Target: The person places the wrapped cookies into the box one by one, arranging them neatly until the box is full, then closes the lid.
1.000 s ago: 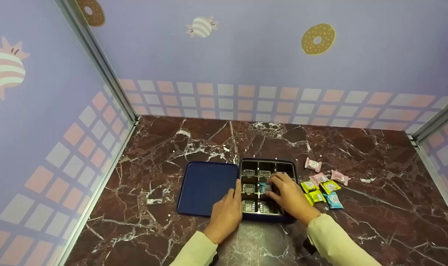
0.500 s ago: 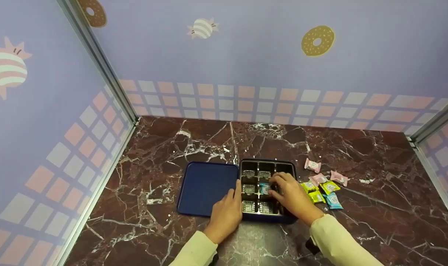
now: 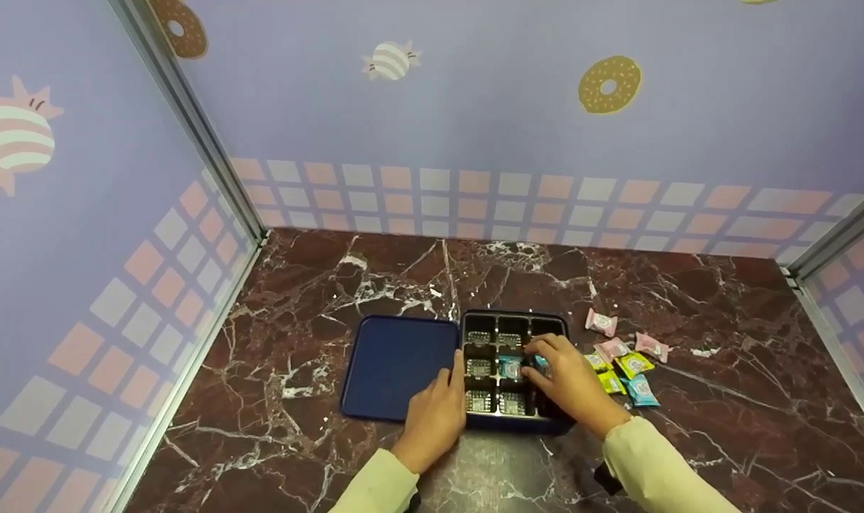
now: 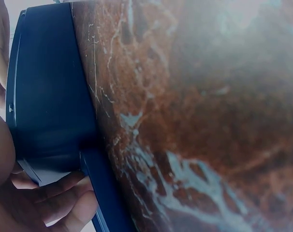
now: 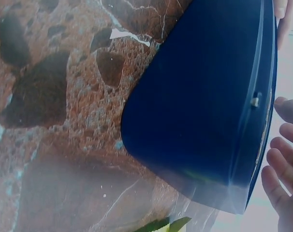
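In the head view, a blue box [image 3: 517, 425] with a black inside, divided three by three, lies on the dark red, white-veined table [image 3: 296, 356], and its blue lid [image 3: 399, 367] lies flat just left of it. The left hand [image 3: 435, 420] rests at the box's left side, over the lid's near right corner, its index finger straight along the edge and its grasp loose. One blue candy, the centre candy [image 3: 510, 368], lies in the middle compartment. The right hand [image 3: 563, 370] is over the right column, fingers bent, thumb and fingertips apart; a second blue candy [image 3: 543, 364] shows between them, and I cannot tell whether it is gripped. Right of the box lie three pink candies [image 3: 601, 322], three yellow candies [image 3: 634, 364] and a loose blue candy [image 3: 642, 391]. Behind stands a lilac wall [image 3: 474, 92] with sweets and doughnuts on it. In the left wrist view, left-hand fingers [image 4: 64, 203] reach between the box's side and the lid's edge. In the right wrist view, right-hand fingers [image 5: 279, 166] curve slightly apart beyond the box's rim; anything held there is hidden.
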Motion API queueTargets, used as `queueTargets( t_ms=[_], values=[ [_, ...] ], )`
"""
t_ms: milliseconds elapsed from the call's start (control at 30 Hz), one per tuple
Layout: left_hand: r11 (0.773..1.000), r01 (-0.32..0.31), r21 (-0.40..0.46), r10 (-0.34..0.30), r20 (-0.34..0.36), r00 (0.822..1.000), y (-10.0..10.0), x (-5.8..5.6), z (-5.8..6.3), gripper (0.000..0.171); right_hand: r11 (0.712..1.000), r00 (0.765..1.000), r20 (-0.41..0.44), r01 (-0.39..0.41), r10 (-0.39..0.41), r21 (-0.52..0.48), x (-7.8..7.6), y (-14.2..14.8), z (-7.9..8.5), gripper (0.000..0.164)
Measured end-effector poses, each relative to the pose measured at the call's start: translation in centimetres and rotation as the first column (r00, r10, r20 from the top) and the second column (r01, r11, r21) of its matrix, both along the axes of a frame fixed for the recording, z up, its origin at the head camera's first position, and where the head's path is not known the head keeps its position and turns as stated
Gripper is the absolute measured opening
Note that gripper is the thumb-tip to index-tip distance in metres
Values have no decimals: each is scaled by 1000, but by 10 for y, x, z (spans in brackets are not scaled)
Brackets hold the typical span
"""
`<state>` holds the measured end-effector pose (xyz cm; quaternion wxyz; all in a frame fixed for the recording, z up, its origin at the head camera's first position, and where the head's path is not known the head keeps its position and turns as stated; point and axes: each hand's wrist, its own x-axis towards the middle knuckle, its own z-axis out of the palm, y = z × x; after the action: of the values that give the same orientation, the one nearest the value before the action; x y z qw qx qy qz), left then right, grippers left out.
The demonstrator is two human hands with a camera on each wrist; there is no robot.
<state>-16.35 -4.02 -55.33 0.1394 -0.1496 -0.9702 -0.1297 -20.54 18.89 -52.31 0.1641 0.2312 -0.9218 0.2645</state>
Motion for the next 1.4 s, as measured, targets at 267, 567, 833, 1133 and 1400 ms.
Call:
queueTargets(
  t_ms=[267, 567, 833, 1133, 1400],
  values=[
    [1000, 8, 5, -8, -26, 1000, 0, 1, 0, 57, 999, 998, 52, 30, -31, 18, 1, 7, 3, 24],
    [1000, 5, 3, -5, -45, 999, 0, 1, -2, 60, 999, 999, 37, 37, -38, 2, 0, 12, 1, 25],
    [1000, 12, 13, -11, -70, 998, -1, 1, -3, 59, 998, 998, 32, 53, -52, -17, 3, 15, -1, 20],
    [1000, 11, 18, -10, -43, 999, 0, 2, -3, 58, 996, 995, 49, 90, -90, -1, 6, 19, -2, 20],
    [1000, 6, 1, -6, -85, 996, 0, 1, -5, 57, 995, 994, 23, 103, -103, 11, 4, 23, -1, 16]
  ],
)
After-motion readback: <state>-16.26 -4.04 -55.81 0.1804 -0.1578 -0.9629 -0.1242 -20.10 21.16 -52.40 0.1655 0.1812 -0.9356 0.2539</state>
